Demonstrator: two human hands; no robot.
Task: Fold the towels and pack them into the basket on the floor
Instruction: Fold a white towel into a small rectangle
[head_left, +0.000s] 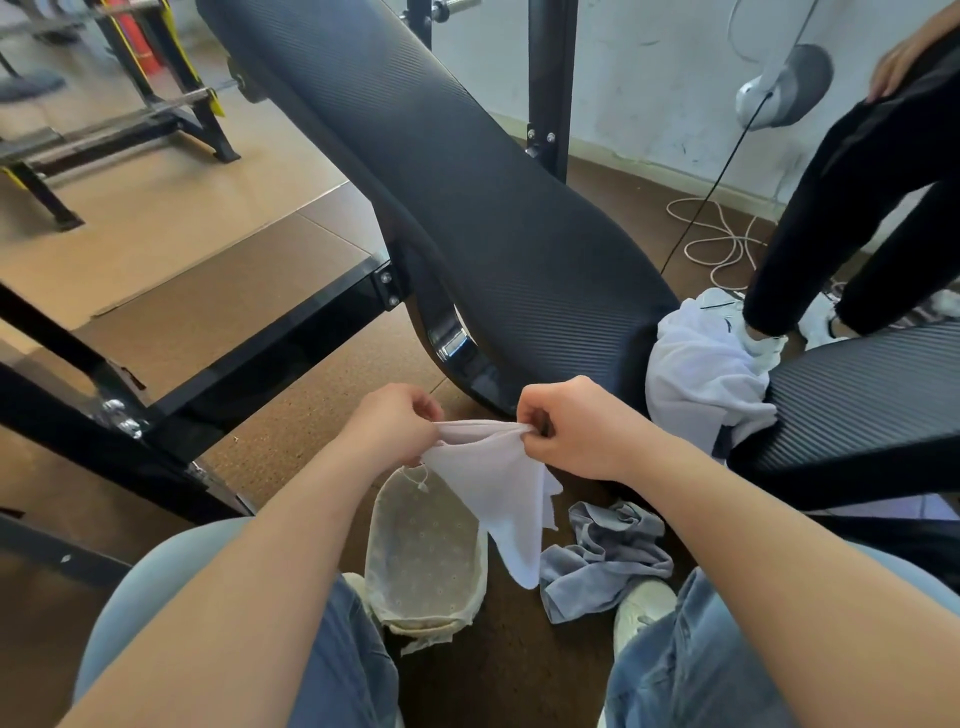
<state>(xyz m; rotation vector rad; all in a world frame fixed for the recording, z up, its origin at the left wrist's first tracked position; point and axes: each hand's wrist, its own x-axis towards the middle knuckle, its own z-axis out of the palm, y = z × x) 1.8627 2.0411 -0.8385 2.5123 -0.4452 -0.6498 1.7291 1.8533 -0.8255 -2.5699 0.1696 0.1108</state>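
Observation:
A pale lilac towel (498, 493) hangs in the air between my knees. My left hand (397, 423) pinches its top edge on the left and my right hand (569, 423) pinches the same edge on the right, the two hands close together. Below the towel's left part stands the basket (423, 608) on the floor, oval, lined with cream lace cloth, nothing visible inside. A crumpled grey-blue towel (605, 558) lies on the floor right of the basket, by my right shoe. A heap of white towels (701, 379) lies on the black bench's edge.
A long black padded gym bench (467, 197) slants across the middle, with black steel frame bars (249, 358) to the left. Another person's legs in black trousers (841, 208) stand at the right, beside a white cable (722, 244) coiled on the brown floor.

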